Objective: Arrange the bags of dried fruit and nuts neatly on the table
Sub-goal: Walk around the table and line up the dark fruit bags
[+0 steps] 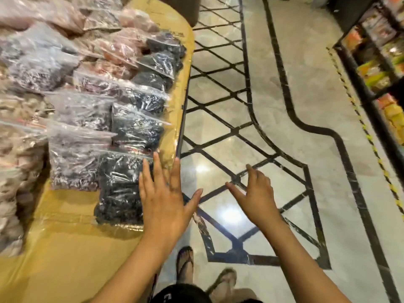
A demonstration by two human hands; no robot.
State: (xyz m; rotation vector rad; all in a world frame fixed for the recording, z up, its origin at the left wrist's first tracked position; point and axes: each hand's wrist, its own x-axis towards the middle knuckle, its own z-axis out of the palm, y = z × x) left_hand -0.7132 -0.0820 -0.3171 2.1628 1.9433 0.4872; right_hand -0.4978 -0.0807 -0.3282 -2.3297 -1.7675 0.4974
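Note:
Clear zip bags of dried fruit and nuts cover the yellow table. A row of bags with black fruit runs along the table's right edge; the nearest one lies flat. Purple-brown bags lie to its left, pale pink bags further back. My left hand is flat with fingers spread, over the right edge of the nearest black bag and the table edge; it holds nothing. My right hand hovers over the floor, off the table, fingers apart and empty.
The table's right edge borders a marble floor with black diamond lines. Shelves with coloured packets stand at the far right. My feet in sandals are close to the table's corner. More beige bags lie at the left.

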